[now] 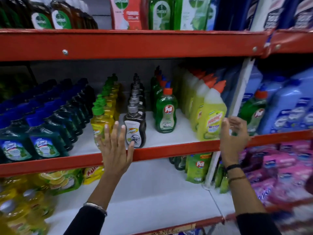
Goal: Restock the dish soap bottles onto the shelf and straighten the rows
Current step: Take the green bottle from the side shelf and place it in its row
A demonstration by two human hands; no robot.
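Observation:
On the middle shelf [169, 148] stand rows of dish soap: a yellow row with green caps [100, 121], a dark grey pump-bottle row [135, 128] and a green Pril row [166, 114]. My left hand [115, 148] is spread flat in front of the yellow and grey front bottles, fingers apart, holding nothing. My right hand [233, 138] is open beside the front yellow-green Harpic bottle [211, 121], at its right edge; I cannot tell if it touches it.
Dark teal and blue bottles [44, 145] fill the shelf's left part. A white upright post [237, 102] separates the bay from blue jugs [288, 107] on the right. Refill pouches [198, 167] and yellow bottles [20, 209] lie on the lower shelf. Dettol bottles [159, 14] stand above.

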